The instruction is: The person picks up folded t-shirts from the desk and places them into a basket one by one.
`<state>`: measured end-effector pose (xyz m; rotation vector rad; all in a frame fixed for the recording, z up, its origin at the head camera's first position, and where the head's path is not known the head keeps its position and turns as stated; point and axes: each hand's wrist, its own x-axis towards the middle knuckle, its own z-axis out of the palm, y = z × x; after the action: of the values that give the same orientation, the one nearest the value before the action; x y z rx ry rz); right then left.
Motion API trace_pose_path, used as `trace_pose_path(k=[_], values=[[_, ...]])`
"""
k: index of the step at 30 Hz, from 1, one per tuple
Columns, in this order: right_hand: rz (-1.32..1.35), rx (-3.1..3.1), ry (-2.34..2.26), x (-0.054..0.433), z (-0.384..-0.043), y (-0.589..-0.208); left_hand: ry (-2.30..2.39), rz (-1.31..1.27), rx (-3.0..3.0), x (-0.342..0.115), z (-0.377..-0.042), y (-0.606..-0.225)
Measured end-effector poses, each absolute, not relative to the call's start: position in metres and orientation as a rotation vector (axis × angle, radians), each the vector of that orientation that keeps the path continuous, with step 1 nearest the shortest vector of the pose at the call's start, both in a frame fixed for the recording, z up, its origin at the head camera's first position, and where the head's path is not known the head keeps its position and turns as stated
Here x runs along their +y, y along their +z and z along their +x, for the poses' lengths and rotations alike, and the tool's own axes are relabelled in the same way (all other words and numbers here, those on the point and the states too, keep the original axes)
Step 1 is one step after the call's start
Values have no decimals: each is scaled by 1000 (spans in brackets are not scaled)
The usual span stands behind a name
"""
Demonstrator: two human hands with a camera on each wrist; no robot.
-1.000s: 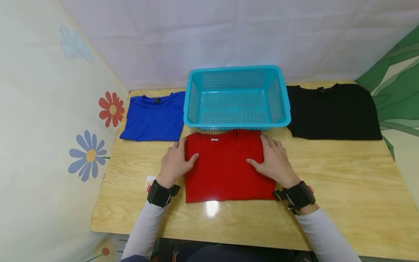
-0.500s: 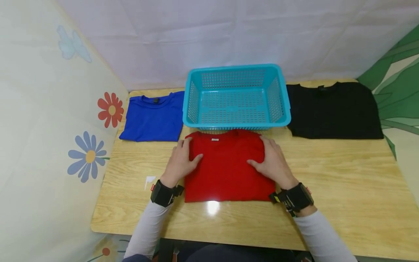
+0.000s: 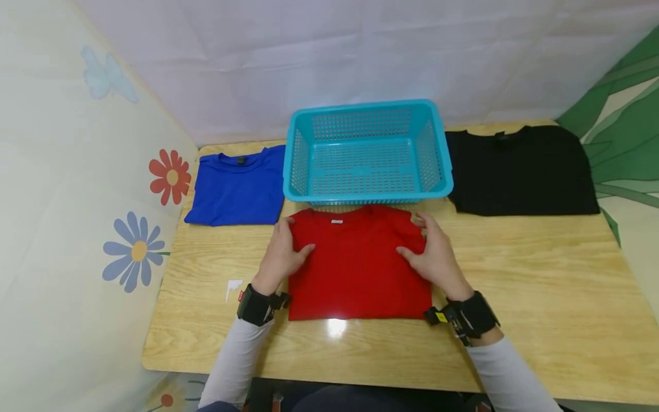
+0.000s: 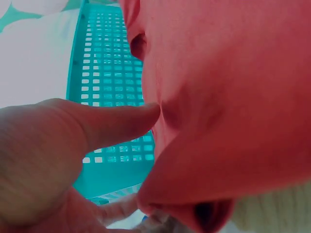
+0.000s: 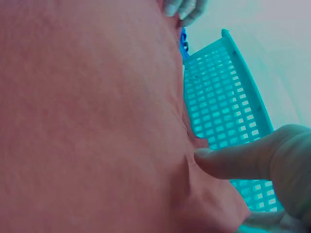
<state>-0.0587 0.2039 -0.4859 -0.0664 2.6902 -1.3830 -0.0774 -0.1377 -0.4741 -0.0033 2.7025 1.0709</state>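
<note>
In the head view a folded red T-shirt point(image 3: 360, 269) lies on the table, its neckline with a small white label facing the basket. My left hand point(image 3: 282, 252) holds its left side near the shoulder, and my right hand point(image 3: 437, 257) grips the opposite side. Both thumbs lie on top. The left thumb point(image 4: 121, 121) dents the fabric in the left wrist view, while that hand's other fingers go to the underside of the edge. From the right wrist, the thumb point(image 5: 228, 160) presses the cloth and the other fingers are mostly hidden beneath it.
Just behind the red shirt stands a turquoise plastic basket point(image 3: 368, 196) with nothing inside. A folded blue T-shirt point(image 3: 237, 191) lies to its left, a folded black T-shirt point(image 3: 522, 174) to its right. A small white scrap point(image 3: 234, 285) is on the wooden table point(image 3: 540, 320) beside my left wrist.
My left hand has shifted a little inward and its fingers have closed on the shirt's edge. The right hand's fingers have curled at the other edge, and the cloth there bulges slightly outward.
</note>
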Motion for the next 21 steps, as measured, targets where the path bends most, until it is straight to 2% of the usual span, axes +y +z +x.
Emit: trace_pose_path(k=[10, 21], values=[[142, 2387, -1442, 218, -56, -480, 1072, -191, 2489, -157, -74, -464], [129, 2221, -1506, 220, -52, -481, 1014, -188, 2354, -159, -72, -469]])
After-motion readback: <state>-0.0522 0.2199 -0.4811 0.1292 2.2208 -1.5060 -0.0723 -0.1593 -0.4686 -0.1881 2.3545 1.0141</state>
